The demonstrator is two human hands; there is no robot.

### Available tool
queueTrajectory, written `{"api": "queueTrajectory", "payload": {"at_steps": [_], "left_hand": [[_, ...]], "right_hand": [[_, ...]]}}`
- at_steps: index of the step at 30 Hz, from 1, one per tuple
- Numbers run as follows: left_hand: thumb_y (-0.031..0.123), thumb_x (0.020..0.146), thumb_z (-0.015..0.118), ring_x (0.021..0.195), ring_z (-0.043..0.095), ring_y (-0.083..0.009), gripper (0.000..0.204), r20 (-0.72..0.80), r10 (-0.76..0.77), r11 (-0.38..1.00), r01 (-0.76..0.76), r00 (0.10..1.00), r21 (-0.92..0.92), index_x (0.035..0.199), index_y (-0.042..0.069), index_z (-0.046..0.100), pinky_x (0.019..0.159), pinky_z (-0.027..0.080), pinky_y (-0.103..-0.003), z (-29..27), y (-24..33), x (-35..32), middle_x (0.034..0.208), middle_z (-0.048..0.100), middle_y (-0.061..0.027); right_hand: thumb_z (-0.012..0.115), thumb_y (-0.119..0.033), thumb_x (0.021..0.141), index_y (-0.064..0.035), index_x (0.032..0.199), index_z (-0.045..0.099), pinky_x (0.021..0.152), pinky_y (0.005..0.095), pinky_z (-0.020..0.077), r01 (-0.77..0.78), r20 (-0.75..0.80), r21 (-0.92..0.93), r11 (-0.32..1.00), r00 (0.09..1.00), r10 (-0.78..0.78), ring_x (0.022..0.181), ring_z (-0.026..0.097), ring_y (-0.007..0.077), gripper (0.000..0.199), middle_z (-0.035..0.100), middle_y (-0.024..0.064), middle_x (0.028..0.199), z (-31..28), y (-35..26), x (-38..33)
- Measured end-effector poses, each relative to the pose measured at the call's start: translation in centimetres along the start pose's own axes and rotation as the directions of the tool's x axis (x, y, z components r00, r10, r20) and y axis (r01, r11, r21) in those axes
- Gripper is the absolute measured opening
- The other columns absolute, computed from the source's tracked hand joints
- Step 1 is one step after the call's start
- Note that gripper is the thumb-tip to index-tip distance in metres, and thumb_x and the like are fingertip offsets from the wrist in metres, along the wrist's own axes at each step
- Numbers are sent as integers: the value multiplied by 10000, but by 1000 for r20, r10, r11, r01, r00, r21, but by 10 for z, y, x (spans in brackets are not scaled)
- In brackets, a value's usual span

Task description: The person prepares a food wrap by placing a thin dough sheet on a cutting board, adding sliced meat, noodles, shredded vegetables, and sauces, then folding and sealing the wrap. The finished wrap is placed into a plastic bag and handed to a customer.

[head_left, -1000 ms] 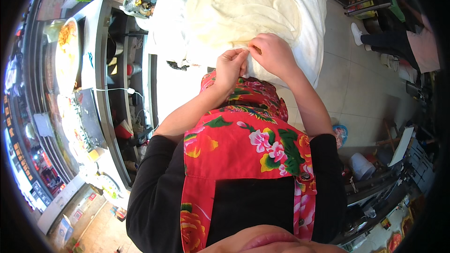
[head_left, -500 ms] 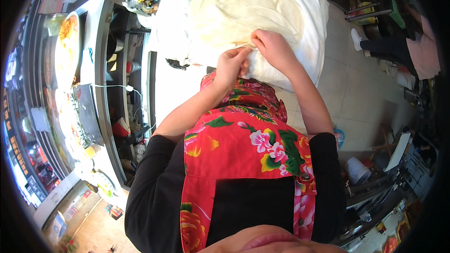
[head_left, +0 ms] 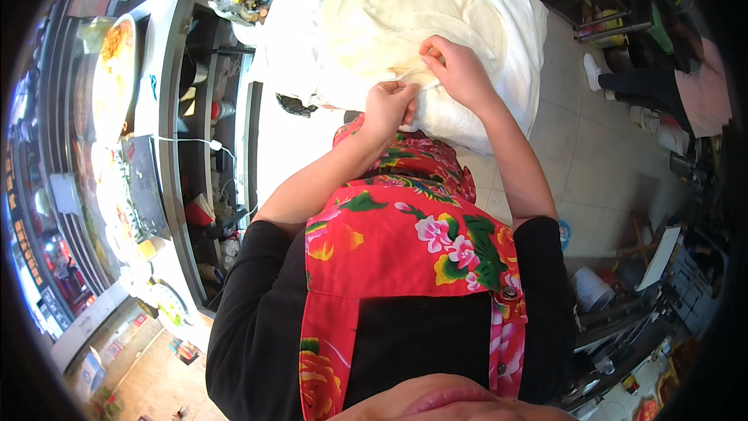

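Note:
Thin, round, pale dough sheets [head_left: 374,15] lie wrinkled on a white cloth [head_left: 296,8] in front of me. At the near edge of the dough, my left hand [head_left: 387,105] is closed in a pinch on the edge of a sheet, which lifts slightly at the fingertips. Just to the right and a little farther off, my right hand [head_left: 460,74] hovers over the dough. Its fingers are curled, with thumb and forefinger apart and nothing visible between them.
On the left runs a counter with a large dish of food [head_left: 117,82] and shelves below. A grey bin [head_left: 241,0] stands at its far end. At the right, a person [head_left: 662,86] stands on the tiled floor [head_left: 576,140]; a white bucket [head_left: 594,288] sits lower right.
My right hand has come away from beside the left fingertips, moving slightly up and to the right, and its pinch has loosened. My left hand stays nearly in place at the dough's edge.

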State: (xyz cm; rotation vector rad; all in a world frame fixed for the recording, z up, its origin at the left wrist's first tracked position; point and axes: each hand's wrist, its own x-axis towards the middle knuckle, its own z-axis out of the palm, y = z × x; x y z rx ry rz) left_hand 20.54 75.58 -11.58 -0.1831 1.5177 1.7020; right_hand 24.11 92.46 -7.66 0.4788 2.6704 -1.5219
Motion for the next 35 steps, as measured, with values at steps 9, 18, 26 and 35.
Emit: {"api": "queueTrajectory", "payload": {"at_steps": [9,18,26,35], "left_hand": [[127,964,661,422,456,-94,272,86,21,999,-18,996,-36,710,74,581,408,319,-253,-6,-5,0,551,538,-5],[185,974,663,423,473,-83,194,107,5,996,-15,994,89,850,46,609,403,331,-234,-11,7,-4,585,577,-12],[251,979,655,426,505,-75,253,68,19,972,-34,998,231,853,33,683,406,354,-218,-28,29,7,624,640,-16],[169,993,622,455,557,-106,209,126,-57,992,42,990,119,813,65,642,424,399,-212,-58,19,-7,656,664,-42]], "right_hand": [[656,-176,901,-32,959,687,771,424,510,309,29,-379,872,946,-323,858,635,325,158,646,122,901,8,3,0],[664,-198,916,-35,965,690,759,418,509,230,-84,-356,906,957,-276,852,638,331,173,651,124,911,-4,-1,21],[596,-209,959,-59,969,663,779,440,513,266,-13,-356,896,957,-289,891,643,343,165,655,131,923,-9,2,15],[556,-216,981,-89,1020,613,774,434,520,260,-15,-549,794,947,-320,893,650,335,145,637,115,975,2,15,24]]}}
